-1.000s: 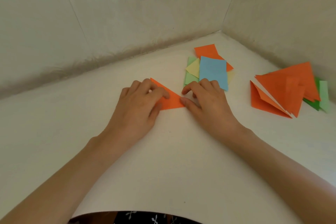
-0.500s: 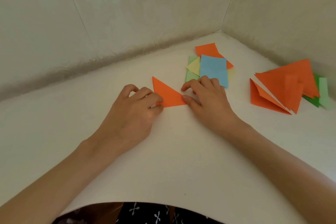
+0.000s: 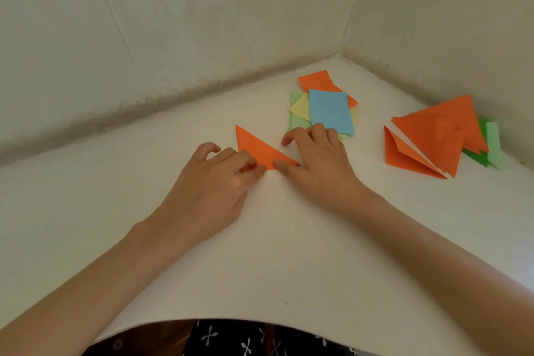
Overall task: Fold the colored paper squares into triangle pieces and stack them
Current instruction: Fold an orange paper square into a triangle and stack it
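At frame centre, a triangle (image 3: 255, 147) lies on the table (image 3: 274, 254). The left hand (image 3: 213, 185) pinches its lower corner; the right hand (image 3: 318, 165), fingers loosely bent, presses a thumb on its right tip.

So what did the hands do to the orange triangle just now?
The left hand slid back toward the person, uncovering most of the orange triangle, and now pinches its near corner. The right hand kept its thumb on the right corner. The loose squares and the folded pile stayed put.
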